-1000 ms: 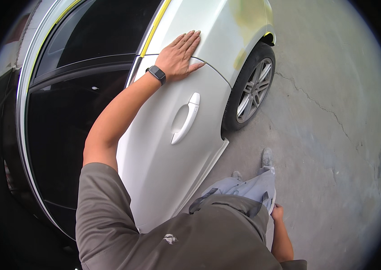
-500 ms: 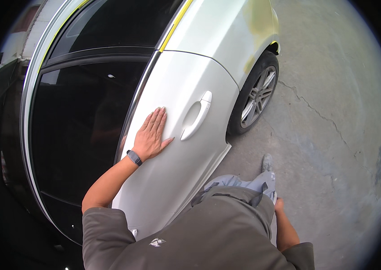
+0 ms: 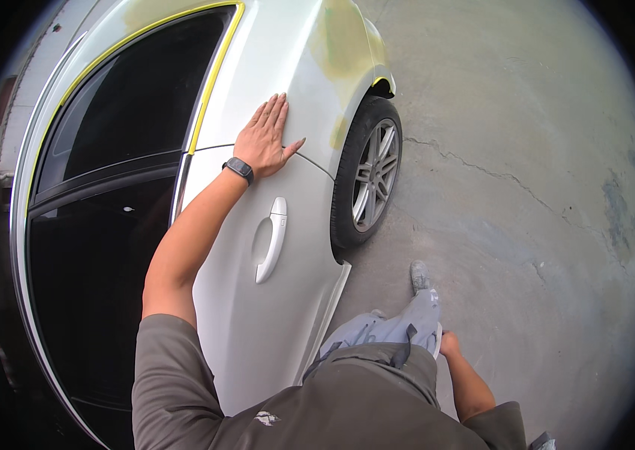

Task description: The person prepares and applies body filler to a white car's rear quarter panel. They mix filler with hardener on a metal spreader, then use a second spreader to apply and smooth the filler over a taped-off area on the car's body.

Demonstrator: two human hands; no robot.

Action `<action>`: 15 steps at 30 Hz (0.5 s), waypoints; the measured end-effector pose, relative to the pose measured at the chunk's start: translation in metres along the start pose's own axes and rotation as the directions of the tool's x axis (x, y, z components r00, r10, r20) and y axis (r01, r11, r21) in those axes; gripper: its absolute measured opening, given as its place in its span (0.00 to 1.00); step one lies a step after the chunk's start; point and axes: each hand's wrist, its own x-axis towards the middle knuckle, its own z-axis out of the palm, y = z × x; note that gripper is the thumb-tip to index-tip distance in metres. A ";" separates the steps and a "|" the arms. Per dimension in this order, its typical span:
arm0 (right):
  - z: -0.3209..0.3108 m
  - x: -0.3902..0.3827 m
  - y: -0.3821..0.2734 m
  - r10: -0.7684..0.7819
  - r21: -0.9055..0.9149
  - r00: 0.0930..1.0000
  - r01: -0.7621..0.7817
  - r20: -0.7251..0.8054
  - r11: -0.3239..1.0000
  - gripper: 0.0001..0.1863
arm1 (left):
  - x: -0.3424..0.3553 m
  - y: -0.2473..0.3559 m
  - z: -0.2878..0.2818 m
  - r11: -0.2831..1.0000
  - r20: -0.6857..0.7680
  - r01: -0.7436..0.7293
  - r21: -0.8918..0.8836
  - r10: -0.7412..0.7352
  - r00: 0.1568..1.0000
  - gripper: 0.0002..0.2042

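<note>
Head view, and watching from my end I've got a white car [image 3: 287, 337] taking up the left and middle of the picture, with the rear door [image 3: 239, 300] closest to the wearer and the rear quarter panel [image 3: 265, 56] beyond it. The left hand [image 3: 261, 142] is laid out flat right across the seam [image 3: 316, 166] between those two, fingers straight and close together, thumb out to the side, nothing gripped. Can't tell from up here how hard it's pressing. The right hand [image 3: 449, 345] hangs down by the grey trousers [image 3: 407, 322], partly hidden, so I honestly can't say if it's holding anything. What would bug me: that dark watch [image 3: 239, 169] is on the wrist just above the paintwork, so if the wrist dropped, its edge could scuff the door, and the door handle [image 3: 272, 244] sits near enough to get knocked too. A fingertip could also snag on the seam if the panel edges don't sit level, which I can't judge from here. Yellow tape [image 3: 209, 103] runs along the window edge beside the hand, so drifting left might lift it. Then there's the yellowish patch [image 3: 340, 45] up toward the wheel arch; if that's bare or soft filler, a greasy or gritty palm sliding over could mark it, I reckon.
</note>
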 end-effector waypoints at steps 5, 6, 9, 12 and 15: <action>0.000 -0.022 0.008 0.065 -0.001 0.998 -0.065 -0.026 0.998 0.25 | -0.013 0.016 0.007 0.999 -0.030 -0.030 -0.012 0.030 0.999 0.44; 0.002 -0.024 0.011 0.062 -0.017 0.998 -0.062 -0.027 0.998 0.25 | -0.027 0.018 0.006 0.999 -0.015 -0.040 0.006 0.041 0.999 0.44; 0.010 -0.022 0.014 0.029 -0.059 0.999 -0.030 -0.020 0.998 0.26 | -0.082 0.029 0.003 0.997 0.020 -0.062 -0.055 0.063 0.998 0.43; 0.019 -0.013 0.011 -0.016 -0.067 0.999 0.014 -0.031 0.998 0.25 | -0.142 0.036 -0.001 0.993 0.011 -0.064 -0.099 0.065 0.998 0.44; 0.031 -0.008 0.010 -0.067 -0.112 0.996 0.060 -0.054 0.992 0.24 | -0.205 0.043 -0.002 0.991 0.008 -0.055 -0.125 0.056 0.998 0.44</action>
